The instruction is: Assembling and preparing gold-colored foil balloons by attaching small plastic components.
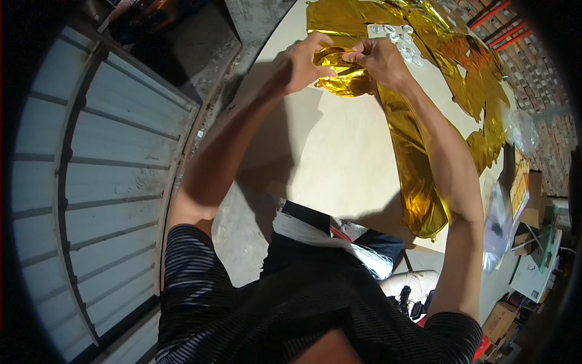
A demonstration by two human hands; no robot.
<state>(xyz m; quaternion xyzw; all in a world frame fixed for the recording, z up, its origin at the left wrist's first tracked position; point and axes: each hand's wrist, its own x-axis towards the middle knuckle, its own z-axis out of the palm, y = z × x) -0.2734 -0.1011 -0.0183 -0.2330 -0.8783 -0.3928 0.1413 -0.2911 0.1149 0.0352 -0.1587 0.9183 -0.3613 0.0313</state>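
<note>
At the far edge of the pale wooden board, a crumpled, shiny piece of gold foil (344, 85) lies between my hands. My right hand (383, 62) pinches its upper right part between thumb and fingers. My left hand (301, 64) is at its left side, thumb and forefinger spread apart, with the thumb tip against the foil's edge. Just beyond my right hand sits a white card with several small white loops (397, 39). A long, flat strip of gold foil (412, 170) runs under my right forearm toward the board's near edge.
More flat gold foil sheets (461, 73) cover the right and far parts of the wooden board (345, 151). White strings (321, 236) hang across my lap. A grey metal panel (115, 145) stands at left. Clear plastic (521, 130) and cardboard boxes (500, 320) are at right.
</note>
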